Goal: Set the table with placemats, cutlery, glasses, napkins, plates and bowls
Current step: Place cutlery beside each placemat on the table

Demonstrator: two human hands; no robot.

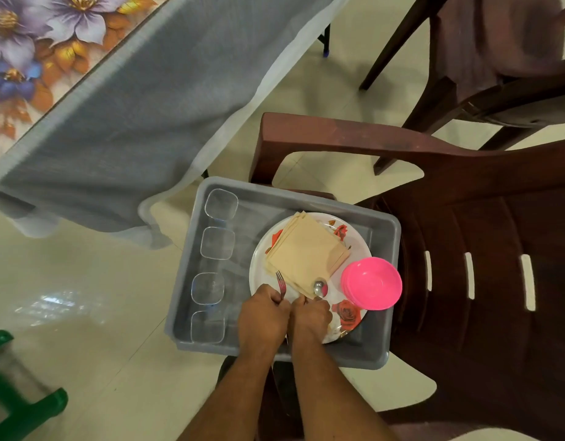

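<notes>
A grey plastic tub [383,237] rests on a dark brown chair. Inside it lies a white plate with red roses [348,313], with a stack of beige napkins [306,249] on top. Pink bowls [372,283] are stacked at the plate's right. Several clear square glasses [217,243] stand in a row along the tub's left side. My left hand [262,316] grips a fork [280,281], tines pointing up. My right hand [311,316] grips a spoon [320,288] right beside it, over the plate's near edge.
The table [17,58] with a flowered cover and a grey cloth hanging over its edge is at the upper left. A second brown chair [497,58] stands at the top right. A green plastic stool [23,405] is at the lower left, on the pale tiled floor.
</notes>
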